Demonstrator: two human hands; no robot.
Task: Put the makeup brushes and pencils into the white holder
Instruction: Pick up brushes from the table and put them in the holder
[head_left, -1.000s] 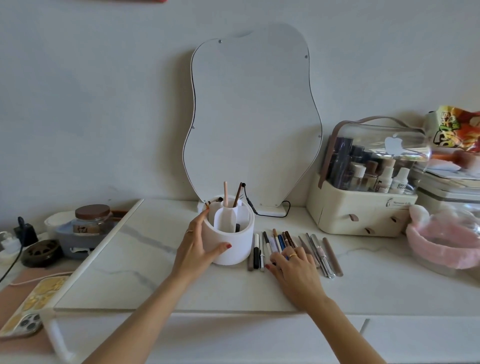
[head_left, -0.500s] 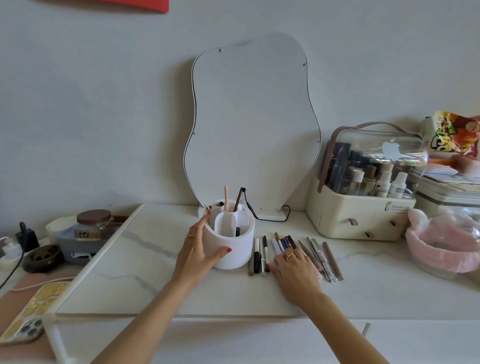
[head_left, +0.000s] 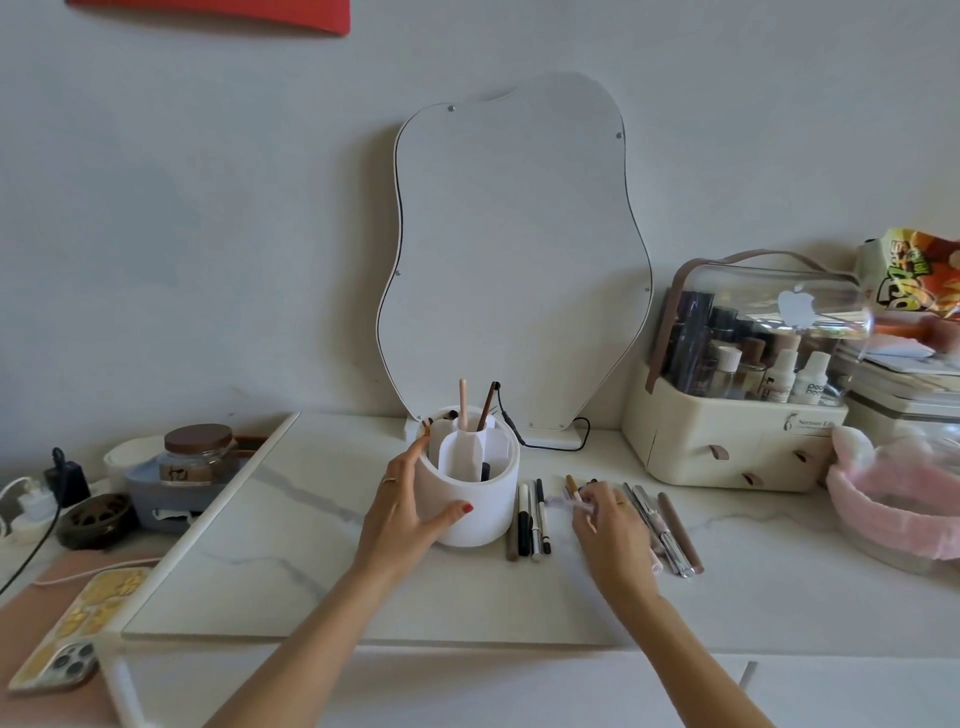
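Note:
The white round holder (head_left: 483, 512) stands on the marble top in front of the mirror. It has inner compartments, with a pink pencil (head_left: 463, 402) and a brown pencil (head_left: 487, 406) standing in it. My left hand (head_left: 402, 512) grips its left side. To its right lies a row of pencils and brushes (head_left: 532, 522), with several more (head_left: 670, 535) further right. My right hand (head_left: 613, 530) rests on the middle of that row, its fingertips pinching a blurred pale pencil (head_left: 569, 501).
A wavy mirror (head_left: 514, 260) leans on the wall with a black cable. A cream cosmetics box (head_left: 727, 441) stands at the right, beside a pink headband (head_left: 893, 499) on a container. At the left are a jar (head_left: 197, 452), a charger and a phone (head_left: 67, 639).
My right hand has curled its fingers onto a pale pencil in the middle of the row and started lifting it. My left hand stays on the holder. The view has tilted upward slightly.

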